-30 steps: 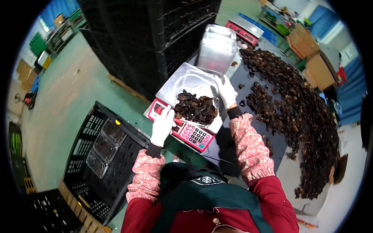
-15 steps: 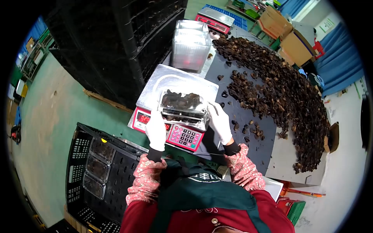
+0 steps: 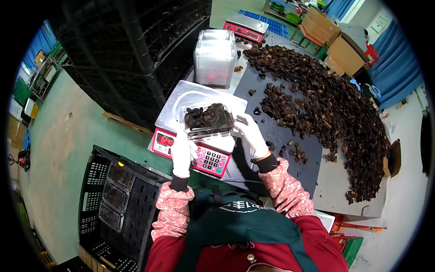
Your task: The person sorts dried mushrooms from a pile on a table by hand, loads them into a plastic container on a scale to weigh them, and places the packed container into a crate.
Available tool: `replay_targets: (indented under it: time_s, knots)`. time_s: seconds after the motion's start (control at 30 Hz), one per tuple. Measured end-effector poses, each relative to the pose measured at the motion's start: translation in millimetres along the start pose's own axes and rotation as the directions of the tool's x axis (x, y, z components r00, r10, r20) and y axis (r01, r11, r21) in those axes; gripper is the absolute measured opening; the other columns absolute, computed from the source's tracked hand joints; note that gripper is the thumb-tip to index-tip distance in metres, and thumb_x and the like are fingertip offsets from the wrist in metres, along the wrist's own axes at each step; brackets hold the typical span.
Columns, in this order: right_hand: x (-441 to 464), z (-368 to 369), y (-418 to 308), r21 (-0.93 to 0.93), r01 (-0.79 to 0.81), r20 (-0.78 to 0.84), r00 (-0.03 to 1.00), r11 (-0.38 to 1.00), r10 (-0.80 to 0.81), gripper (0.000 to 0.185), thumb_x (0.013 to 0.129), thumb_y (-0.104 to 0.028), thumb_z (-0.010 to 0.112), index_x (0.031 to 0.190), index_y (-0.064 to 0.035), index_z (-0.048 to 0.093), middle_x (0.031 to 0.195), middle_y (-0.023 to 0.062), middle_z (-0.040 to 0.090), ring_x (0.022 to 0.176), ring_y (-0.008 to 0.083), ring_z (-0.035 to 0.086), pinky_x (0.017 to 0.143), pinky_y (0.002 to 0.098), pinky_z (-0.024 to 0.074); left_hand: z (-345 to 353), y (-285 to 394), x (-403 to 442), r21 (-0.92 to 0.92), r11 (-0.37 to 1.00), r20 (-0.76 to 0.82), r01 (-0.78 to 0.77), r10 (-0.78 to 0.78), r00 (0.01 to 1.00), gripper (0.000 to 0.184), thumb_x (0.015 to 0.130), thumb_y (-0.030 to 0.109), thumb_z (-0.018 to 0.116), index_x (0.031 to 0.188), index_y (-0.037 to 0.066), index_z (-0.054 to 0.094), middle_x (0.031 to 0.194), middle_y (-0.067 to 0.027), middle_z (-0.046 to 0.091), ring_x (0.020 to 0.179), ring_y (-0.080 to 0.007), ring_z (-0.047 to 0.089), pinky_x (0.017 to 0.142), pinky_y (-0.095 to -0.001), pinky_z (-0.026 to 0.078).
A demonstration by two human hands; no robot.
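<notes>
A clear plastic box point(image 3: 208, 119) of dark wood ear mushrooms is at the front of the steel pan point(image 3: 173, 100) of a red digital scale point(image 3: 209, 159). My white-gloved left hand point(image 3: 182, 154) grips the box's near left corner, in front of the scale's panel. At the right end of the box, my gloved right hand point(image 3: 250, 135) has its fingers bent against the edge. Red digits are lit on the display, seemingly 0.240. Whether the box's lid is fully closed I cannot tell.
Nested clear boxes point(image 3: 214, 61) stand behind the scale. Wood ear mushrooms point(image 3: 317, 99) are heaped across the table at right. Stacked black crates point(image 3: 122, 59) rise at left. A black crate point(image 3: 147, 199) holding filled boxes sits lower left. Another scale point(image 3: 247, 28) is at the back.
The box now lies flatter, its mushrooms more plainly visible. My right hand has shifted slightly left and the display digits differ. The whole view has moved a little.
</notes>
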State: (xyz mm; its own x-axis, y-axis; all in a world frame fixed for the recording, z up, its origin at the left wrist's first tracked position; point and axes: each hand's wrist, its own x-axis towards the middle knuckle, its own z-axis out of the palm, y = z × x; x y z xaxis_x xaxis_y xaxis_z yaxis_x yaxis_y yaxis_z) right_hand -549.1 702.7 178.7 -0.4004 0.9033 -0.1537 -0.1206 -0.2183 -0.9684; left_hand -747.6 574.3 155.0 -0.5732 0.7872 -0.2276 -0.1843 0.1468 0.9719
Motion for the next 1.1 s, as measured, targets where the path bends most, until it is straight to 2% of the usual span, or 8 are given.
replay_targets:
  time_s: [0.37, 0.5, 0.57, 0.63, 0.7, 0.77, 0.83, 1.1]
  knots:
    - [50.7, -8.2, -4.8, -0.728, 0.616, 0.342, 0.706, 0.301, -0.62, 0.036, 0.101, -0.026, 0.05, 0.104, 0.0054, 0.065, 0.075, 0.0113, 0.068, 0.065, 0.0158, 0.067, 0.057, 0.0293, 0.0511, -0.1, 39.0, 9.1, 0.44, 0.887, -0.031, -0.139, 0.17, 0.985, 0.042, 0.102, 0.027, 0.037, 0.082, 0.001, 0.063, 0.054, -0.0081, 0.062, 0.046, -0.0196, 0.061, 0.052, -0.0338, 0.05]
    - [41.8, -19.5, 14.0, -0.217, 0.038, 0.202, 0.979, 0.975, 0.007, 0.029, 0.098, -0.018, 0.054, 0.113, 0.0029, 0.066, 0.091, 0.0072, 0.069, 0.076, 0.0116, 0.064, 0.065, 0.0275, 0.0503, 10.1, 16.7, -1.4, 0.318, 0.924, -0.022, -0.211, 0.23, 0.973, 0.032, 0.102, 0.022, 0.04, 0.087, 0.002, 0.059, 0.068, -0.0102, 0.067, 0.047, -0.0171, 0.062, 0.05, -0.031, 0.051]
    - [45.2, -31.5, 39.2, -0.358, 0.313, 0.263, 0.938, 0.88, -0.226, 0.035, 0.099, -0.017, 0.054, 0.127, 0.0027, 0.06, 0.097, 0.0031, 0.067, 0.078, 0.0093, 0.061, 0.068, 0.0238, 0.0489, 2.5, -22.9, 5.5, -0.168, 0.98, 0.031, -0.107, 0.114, 0.993, 0.021, 0.104, 0.018, 0.042, 0.107, 0.003, 0.055, 0.073, -0.0071, 0.064, 0.049, -0.0153, 0.06, 0.043, -0.0266, 0.048]
    - [14.3, -7.7, -0.6, -0.273, 0.05, 0.202, 0.979, 0.961, 0.007, 0.038, 0.099, -0.016, 0.055, 0.133, -0.001, 0.055, 0.089, 0.0002, 0.061, 0.067, 0.0069, 0.053, 0.059, 0.022, 0.0434, 3.7, -44.3, 4.2, 0.805, 0.236, 0.317, -0.545, 0.606, 0.73, 0.01, 0.086, 0.014, 0.063, 0.087, 0.005, 0.059, 0.077, -0.0081, 0.057, 0.074, -0.0216, 0.058, 0.068, -0.0367, 0.05]
    - [-15.0, 14.6, -41.2, -0.154, -0.195, 0.155, 0.963, 0.969, 0.218, 0.042, 0.098, -0.013, 0.054, 0.139, -0.005, 0.051, 0.077, -0.0022, 0.053, 0.057, 0.004, 0.043, 0.05, 0.0201, 0.0357, 17.6, -31.9, -2.8, 0.105, 0.957, 0.07, -0.27, 0.263, 0.962, 0.028, 0.094, 0.019, 0.055, 0.119, 0.01, 0.046, 0.079, -0.004, 0.056, 0.068, -0.0158, 0.058, 0.056, -0.0311, 0.049]
    - [-6.8, 4.0, -25.9, 0.073, -0.238, 0.247, 0.945, 0.968, 0.214, 0.041, 0.099, -0.012, 0.051, 0.138, -0.0045, 0.051, 0.076, -0.0023, 0.053, 0.057, 0.007, 0.046, 0.049, 0.0223, 0.0378, 26.1, -14.5, -13.5, -0.716, 0.692, 0.073, 0.096, -0.063, 0.995, 0.051, 0.103, 0.023, 0.046, 0.151, 0.014, 0.033, 0.081, 0.0001, 0.056, 0.061, -0.01, 0.057, 0.044, -0.0255, 0.049]
    - [11.5, -14.1, -14.8, -0.127, -0.173, 0.205, 0.959, 0.977, 0.196, 0.021, 0.098, -0.015, 0.05, 0.114, -0.0052, 0.06, 0.077, 0.0003, 0.057, 0.06, 0.0103, 0.052, 0.052, 0.0258, 0.0426, 25.9, 3.7, -6.5, -0.159, 0.987, -0.03, 0.036, -0.041, 0.999, 0.055, 0.101, 0.018, 0.039, 0.154, 0.012, 0.026, 0.07, -0.005, 0.063, 0.045, -0.0134, 0.057, 0.04, -0.0269, 0.046]
    - [-16.5, 20.7, -40.4, -0.155, 0.134, 0.257, 0.962, 0.979, -0.091, 0.026, 0.093, -0.021, 0.059, 0.113, -0.0054, 0.056, 0.081, 0.0013, 0.061, 0.054, 0.0042, 0.05, 0.041, 0.0166, 0.0325, 6.7, 33.5, -43.8, -0.755, 0.642, -0.095, -0.133, 0.094, 0.991, 0.044, 0.1, 0.008, 0.044, 0.144, 0.007, 0.04, 0.072, -0.0012, 0.056, 0.056, -0.0108, 0.058, 0.046, -0.0251, 0.05]
